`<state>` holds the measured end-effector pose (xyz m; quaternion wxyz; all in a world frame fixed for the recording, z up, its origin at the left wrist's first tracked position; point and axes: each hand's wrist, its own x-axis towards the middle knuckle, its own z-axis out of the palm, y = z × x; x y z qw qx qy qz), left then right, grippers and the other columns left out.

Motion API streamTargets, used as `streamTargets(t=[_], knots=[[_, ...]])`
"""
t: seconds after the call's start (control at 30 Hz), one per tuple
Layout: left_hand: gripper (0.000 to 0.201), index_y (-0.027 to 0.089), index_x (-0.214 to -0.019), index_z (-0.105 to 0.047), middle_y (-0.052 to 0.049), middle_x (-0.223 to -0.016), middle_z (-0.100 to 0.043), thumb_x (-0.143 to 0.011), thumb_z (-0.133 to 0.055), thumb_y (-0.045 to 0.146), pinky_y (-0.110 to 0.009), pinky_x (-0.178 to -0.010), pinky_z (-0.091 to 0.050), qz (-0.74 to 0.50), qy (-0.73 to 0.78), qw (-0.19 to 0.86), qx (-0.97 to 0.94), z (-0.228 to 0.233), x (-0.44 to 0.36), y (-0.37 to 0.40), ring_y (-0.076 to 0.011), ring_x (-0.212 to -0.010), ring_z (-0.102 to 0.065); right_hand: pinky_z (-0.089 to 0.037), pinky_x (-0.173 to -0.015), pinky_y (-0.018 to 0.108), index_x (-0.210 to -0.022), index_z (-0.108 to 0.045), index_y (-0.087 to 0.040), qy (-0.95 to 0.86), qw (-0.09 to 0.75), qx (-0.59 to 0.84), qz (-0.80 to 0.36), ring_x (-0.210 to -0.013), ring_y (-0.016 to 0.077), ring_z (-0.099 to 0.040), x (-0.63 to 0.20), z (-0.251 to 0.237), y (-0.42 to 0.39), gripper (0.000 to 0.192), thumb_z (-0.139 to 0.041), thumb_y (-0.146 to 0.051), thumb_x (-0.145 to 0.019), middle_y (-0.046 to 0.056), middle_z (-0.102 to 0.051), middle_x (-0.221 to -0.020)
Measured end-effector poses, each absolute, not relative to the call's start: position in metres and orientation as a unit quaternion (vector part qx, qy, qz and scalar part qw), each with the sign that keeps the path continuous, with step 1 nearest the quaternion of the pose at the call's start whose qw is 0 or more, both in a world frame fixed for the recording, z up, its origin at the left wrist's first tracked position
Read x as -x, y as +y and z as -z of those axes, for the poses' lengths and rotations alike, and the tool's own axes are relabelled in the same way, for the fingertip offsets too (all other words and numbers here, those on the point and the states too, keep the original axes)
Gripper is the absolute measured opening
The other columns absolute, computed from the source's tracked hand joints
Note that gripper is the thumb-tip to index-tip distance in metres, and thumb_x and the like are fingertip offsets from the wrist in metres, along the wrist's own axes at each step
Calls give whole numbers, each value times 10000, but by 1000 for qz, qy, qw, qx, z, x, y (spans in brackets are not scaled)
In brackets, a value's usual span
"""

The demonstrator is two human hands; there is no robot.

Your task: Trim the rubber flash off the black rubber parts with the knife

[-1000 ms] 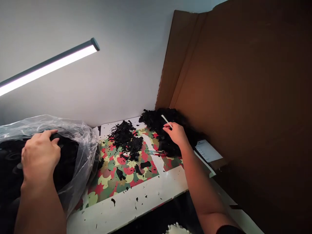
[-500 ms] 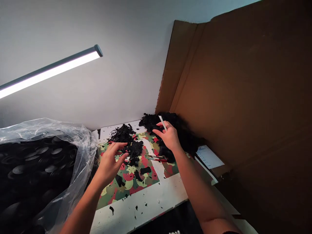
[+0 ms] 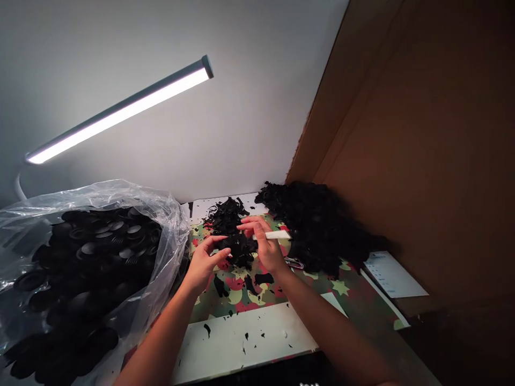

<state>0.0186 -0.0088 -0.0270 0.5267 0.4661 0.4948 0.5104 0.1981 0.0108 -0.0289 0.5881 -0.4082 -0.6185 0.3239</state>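
Note:
My right hand (image 3: pixel 267 249) grips a slim white stick-shaped tool (image 3: pixel 278 235) whose wider end points right. Its fingertips reach over a heap of black scraps (image 3: pixel 229 212) on the camouflage-patterned sheet (image 3: pixel 237 295). Facing it from the left, my left hand (image 3: pixel 204 262) has thumb and fingers apart at the edge of the same scraps. Dark material lies behind its fingertips, so a small black piece there would be hard to make out. Just right of my right wrist is a red and metal tool (image 3: pixel 294 262), partly covered.
At left a clear plastic bag (image 3: pixel 171 214) holds many black discs (image 3: pixel 92 249). A large black pile (image 3: pixel 325 225) rests against the cardboard wall (image 3: pixel 382 134). A white printed card (image 3: pixel 396 273) sits to the right, and a lit tube lamp (image 3: pixel 124 112) hangs above.
My right hand has come away from the black pile on the right to beside my left hand, and the white tool has tipped sideways. The view has turned left.

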Motion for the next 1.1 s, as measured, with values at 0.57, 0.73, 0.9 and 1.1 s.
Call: streamTargets(t=[0.57,0.73,0.9,1.1], knots=[[321,172,-931,-704,-9,-808,-679,-648,-819,272,-240,-566,-532,-467,527,478,-525,27,-16,-14,-149,-660,-634,-502,-930,424,-806,-610,-248,-754,482,351,-277,-1039,236,-684,-190,40,-2,147,-584,-255,-950,60,-756,-1116],[286,181,-920,-703,-14,-831,-706,-658,-788,259,-252,-605,-551,-461,530,445,-555,31,-16,-12,-162,-699,-655,-494,-919,445,-894,-645,-255,-776,475,341,-237,-969,238,-690,-190,40,-1,133,-543,-257,-979,65,-767,-1089],[246,195,-878,-717,-35,-898,-733,-641,-780,205,-272,-726,-562,-498,522,396,-568,34,-18,-13,-190,-831,-688,-501,-881,429,-1014,-662,-238,-799,472,328,-177,-916,241,-700,-183,42,-4,184,-478,-239,-1006,87,-767,-1013],[210,198,-860,-703,-67,-993,-733,-669,-790,212,-336,-866,-556,-564,475,400,-544,23,-21,-20,-226,-964,-685,-492,-835,396,-919,-618,-238,-725,479,470,-156,-866,251,-682,-193,52,15,161,-466,-211,-963,75,-740,-893]])
